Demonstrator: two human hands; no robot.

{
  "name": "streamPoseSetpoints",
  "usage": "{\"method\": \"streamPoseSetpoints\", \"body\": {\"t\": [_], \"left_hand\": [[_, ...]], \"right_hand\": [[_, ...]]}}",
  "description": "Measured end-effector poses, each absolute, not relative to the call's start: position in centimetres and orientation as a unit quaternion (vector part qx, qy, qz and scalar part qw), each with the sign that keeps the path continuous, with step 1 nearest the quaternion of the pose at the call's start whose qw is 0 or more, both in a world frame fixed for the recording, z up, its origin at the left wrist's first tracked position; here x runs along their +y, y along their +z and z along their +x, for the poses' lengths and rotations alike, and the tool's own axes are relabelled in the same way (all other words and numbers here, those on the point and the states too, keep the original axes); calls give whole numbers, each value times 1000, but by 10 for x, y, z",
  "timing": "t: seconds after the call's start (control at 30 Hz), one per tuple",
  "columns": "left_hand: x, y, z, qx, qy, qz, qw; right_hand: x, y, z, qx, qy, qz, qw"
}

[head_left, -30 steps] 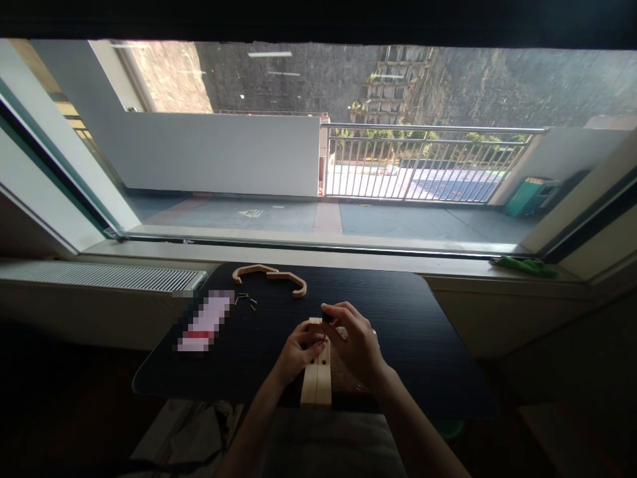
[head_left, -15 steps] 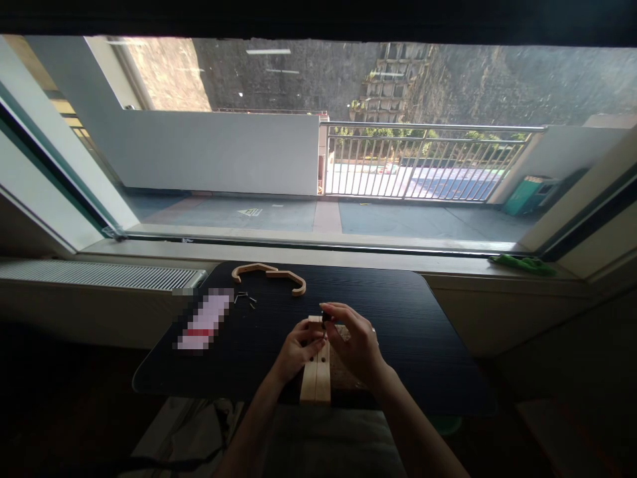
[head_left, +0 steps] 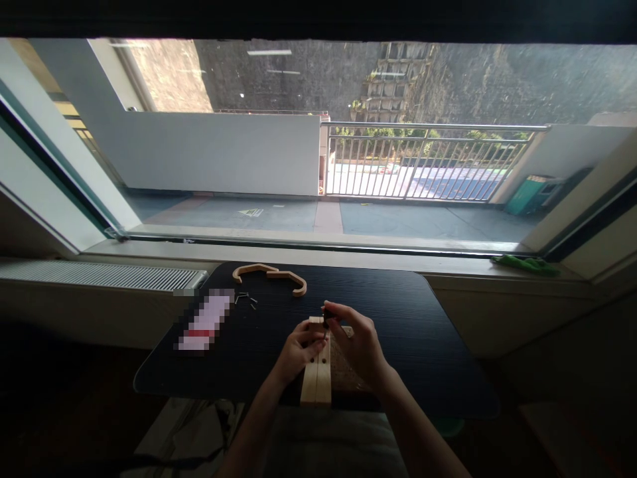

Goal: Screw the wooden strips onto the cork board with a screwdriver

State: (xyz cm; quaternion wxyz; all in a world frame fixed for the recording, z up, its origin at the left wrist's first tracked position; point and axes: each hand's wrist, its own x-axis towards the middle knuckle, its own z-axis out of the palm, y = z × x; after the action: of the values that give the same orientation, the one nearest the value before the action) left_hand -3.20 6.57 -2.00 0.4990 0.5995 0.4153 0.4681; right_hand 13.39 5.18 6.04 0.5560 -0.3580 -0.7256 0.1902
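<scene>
By window (head_left: 318, 143), black table (head_left: 408, 318): right fingers (head_left: 343, 310) pinch dark handle (head_left: 327, 315) (left fingers (head_left: 300, 327) on wood (head_left: 316, 385), grip unclear).

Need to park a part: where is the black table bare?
The black table is barest between the right hand and its right edge. Another patch lies between the pixelated item and left hand. Crowded: the far left, with curved wooden pieces and metal bits; also the wooden bars at the hands.
</scene>
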Motion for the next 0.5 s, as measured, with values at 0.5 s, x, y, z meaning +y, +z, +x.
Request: {"method": "streamPoseSetpoints", "body": {"t": [0.5], "left_hand": [[64,-18,-33,416,462,620,479]], "right_hand": [[56,59,132,-733,163,-343,564]]}}
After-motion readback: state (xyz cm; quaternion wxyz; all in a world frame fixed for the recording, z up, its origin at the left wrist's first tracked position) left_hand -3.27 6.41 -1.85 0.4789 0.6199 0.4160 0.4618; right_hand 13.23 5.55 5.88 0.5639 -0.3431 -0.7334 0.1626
